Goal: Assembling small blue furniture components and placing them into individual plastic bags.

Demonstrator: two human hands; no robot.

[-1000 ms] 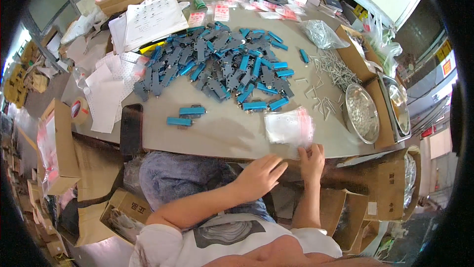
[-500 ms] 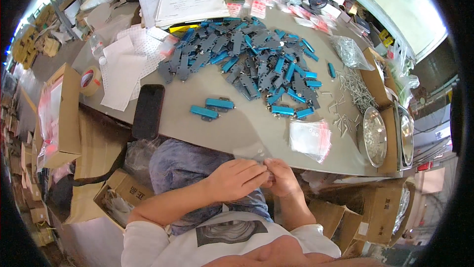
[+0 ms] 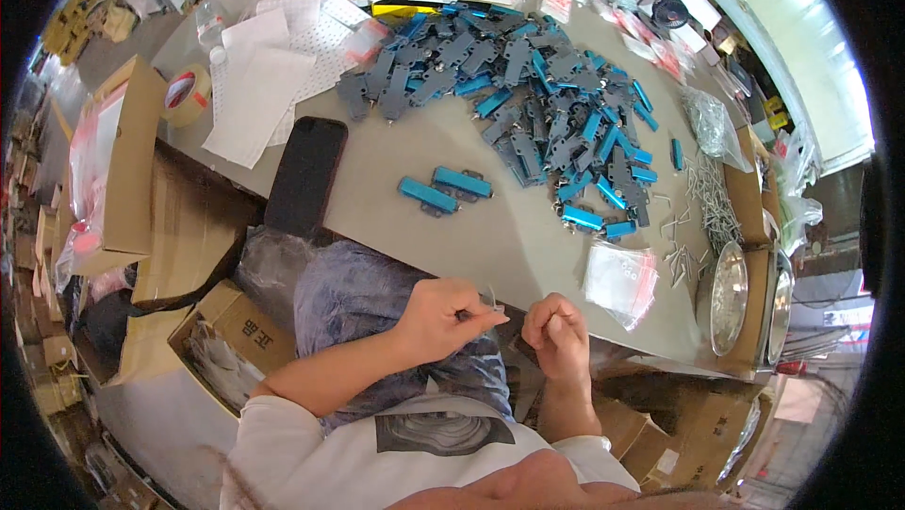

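My left hand (image 3: 441, 321) is pinched closed at the table's front edge, over my lap. A small clear plastic bag (image 3: 491, 297) pokes out at its fingertips, mostly hidden. To its right and apart from it, my right hand (image 3: 558, 333) has its fingers curled in; whatever they hold, if anything, is hidden. Beyond the left hand, two blue-and-grey latch-like parts (image 3: 429, 195) lie side by side on the table. A stack of small clear bags (image 3: 619, 282) lies past my right hand.
A large heap of blue-and-grey parts (image 3: 556, 123) covers the table's far middle. A black phone (image 3: 306, 175) lies at left, near papers (image 3: 250, 95) and a tape roll (image 3: 187, 95). Loose screws (image 3: 712, 199) and a metal bowl (image 3: 728, 301) are at right; open cartons flank me.
My hands, together before, have come apart: the left has drawn back left with the bag, the right has moved slightly right. The whole view has shifted and turned a little.
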